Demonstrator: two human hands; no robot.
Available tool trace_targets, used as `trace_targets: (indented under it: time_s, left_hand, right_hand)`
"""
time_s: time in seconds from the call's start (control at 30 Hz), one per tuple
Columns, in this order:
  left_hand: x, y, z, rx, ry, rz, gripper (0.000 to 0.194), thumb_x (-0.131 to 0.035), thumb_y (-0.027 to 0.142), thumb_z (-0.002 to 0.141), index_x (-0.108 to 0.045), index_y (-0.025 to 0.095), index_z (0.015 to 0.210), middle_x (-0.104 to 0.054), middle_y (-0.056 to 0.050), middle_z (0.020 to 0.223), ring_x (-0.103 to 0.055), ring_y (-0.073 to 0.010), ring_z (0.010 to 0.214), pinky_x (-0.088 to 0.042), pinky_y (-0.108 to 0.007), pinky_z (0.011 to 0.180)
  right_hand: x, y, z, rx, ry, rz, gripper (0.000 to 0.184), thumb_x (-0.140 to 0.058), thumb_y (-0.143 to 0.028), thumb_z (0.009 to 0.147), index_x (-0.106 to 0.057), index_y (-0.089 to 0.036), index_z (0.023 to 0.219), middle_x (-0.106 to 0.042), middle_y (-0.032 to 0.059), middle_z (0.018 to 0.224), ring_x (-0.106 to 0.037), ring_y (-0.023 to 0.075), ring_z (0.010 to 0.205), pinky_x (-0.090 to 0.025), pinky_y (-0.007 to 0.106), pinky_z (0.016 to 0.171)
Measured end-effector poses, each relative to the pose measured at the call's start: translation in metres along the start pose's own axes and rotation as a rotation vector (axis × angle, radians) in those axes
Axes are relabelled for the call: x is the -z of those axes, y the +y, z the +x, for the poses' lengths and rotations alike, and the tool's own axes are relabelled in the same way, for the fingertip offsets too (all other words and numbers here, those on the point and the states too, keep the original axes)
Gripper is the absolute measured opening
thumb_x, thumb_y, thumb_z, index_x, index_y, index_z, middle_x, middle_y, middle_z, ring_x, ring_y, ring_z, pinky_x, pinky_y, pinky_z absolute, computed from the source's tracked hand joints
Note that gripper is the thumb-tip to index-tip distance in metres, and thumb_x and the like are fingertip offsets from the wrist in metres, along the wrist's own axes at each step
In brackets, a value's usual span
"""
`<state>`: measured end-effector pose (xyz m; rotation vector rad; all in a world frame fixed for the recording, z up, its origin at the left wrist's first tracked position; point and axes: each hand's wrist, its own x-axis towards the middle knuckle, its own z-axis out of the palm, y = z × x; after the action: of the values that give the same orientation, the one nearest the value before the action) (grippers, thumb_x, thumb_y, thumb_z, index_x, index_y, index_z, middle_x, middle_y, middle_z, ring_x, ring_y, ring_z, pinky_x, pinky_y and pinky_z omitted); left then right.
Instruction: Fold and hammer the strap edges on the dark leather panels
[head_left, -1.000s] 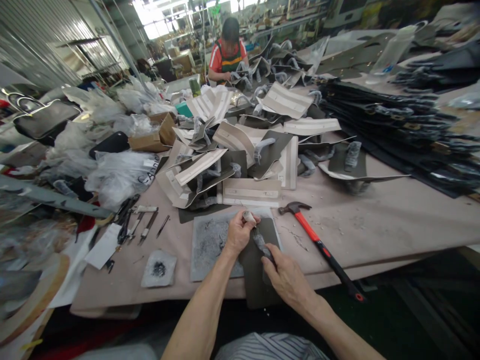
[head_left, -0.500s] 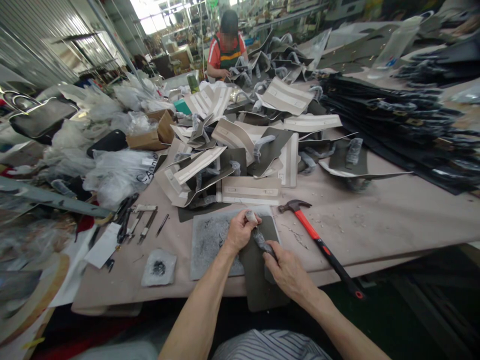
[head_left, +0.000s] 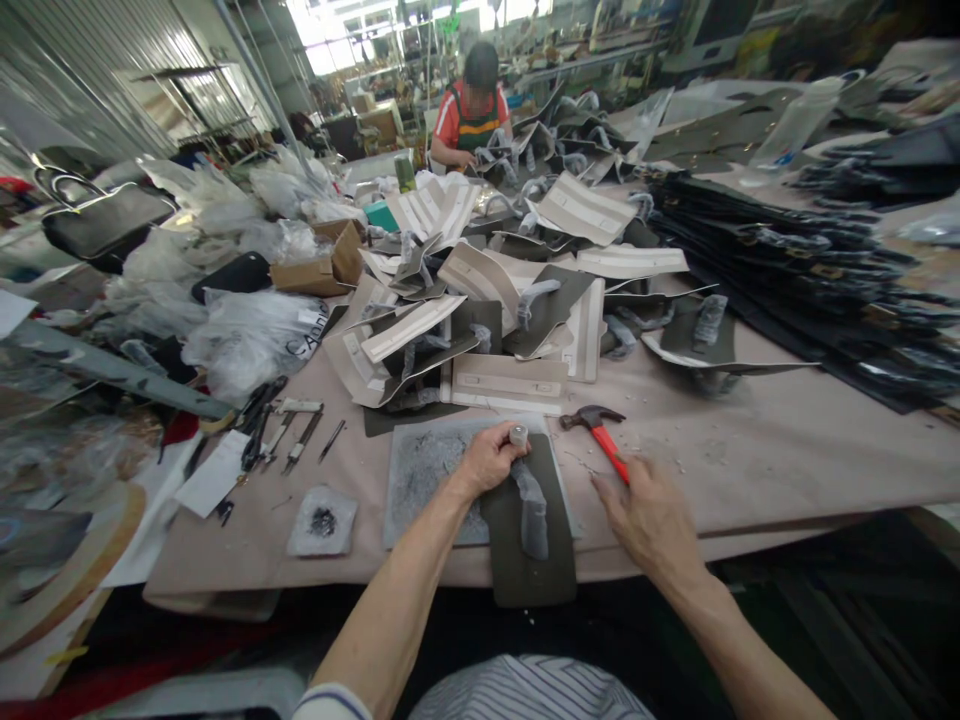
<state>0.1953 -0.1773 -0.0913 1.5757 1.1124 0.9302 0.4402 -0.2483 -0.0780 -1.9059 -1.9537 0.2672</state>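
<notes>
My left hand (head_left: 491,458) is closed around a short metal cylinder (head_left: 518,435), its round top showing above the fingers. Under that hand lies a dark olive panel (head_left: 504,560), partly over a grey, worn board (head_left: 420,490) and jutting past the table's front edge. A plastic-wrapped handle (head_left: 533,515) runs along the panel. To the right, my right hand (head_left: 652,515), slightly blurred, is closed over the red handle of a claw hammer (head_left: 592,418); the fingers and thumb lie on both sides of it. The lower part of the hammer's handle is hidden.
Panels with wrapped handles (head_left: 510,385) are heaped behind the board. A small pad with dark bits (head_left: 322,522) and hand tools (head_left: 300,440) lie at left. Black pieces (head_left: 787,260) are stacked at right. Across the heap, a co-worker (head_left: 472,110) handles pieces.
My right hand has let go of the wrapped handle and moved right onto the hammer. The wrapped handle now lies along the panel. My left hand keeps hold of the metal cylinder.
</notes>
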Motion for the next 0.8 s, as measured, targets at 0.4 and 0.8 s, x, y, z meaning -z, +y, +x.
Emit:
trace_targets:
  time_s: [0.4,0.8]
  left_hand:
    - [-0.013,-0.007,-0.013,-0.060,0.173,0.046,0.011,-0.059,0.019,0.084,-0.070,0.018,0.087,-0.073,-0.003,0.084,-0.066,-0.0178,0.080,-0.051,-0.027,0.078]
    - [-0.015,-0.008,-0.016,-0.056,0.146,0.088,0.013,-0.058,0.020,0.086,-0.070,0.019,0.089,-0.072,-0.002,0.081,-0.066,-0.0172,0.076,-0.051,-0.027,0.075]
  right_hand:
    - [0.050,-0.007,0.022,-0.599,-0.570,0.834,0.020,-0.050,-0.043,0.082,-0.047,-0.024,0.079,-0.044,-0.0053,0.060,-0.034,0.0099,0.041,-0.031,0.024,0.038]
    - [0.108,-0.040,0.026,0.166,-0.210,0.072,0.034,-0.042,-0.052,0.091,-0.042,-0.026,0.070,-0.047,-0.0006,0.050,-0.035,0.0139,0.041,-0.018,0.031,0.048]
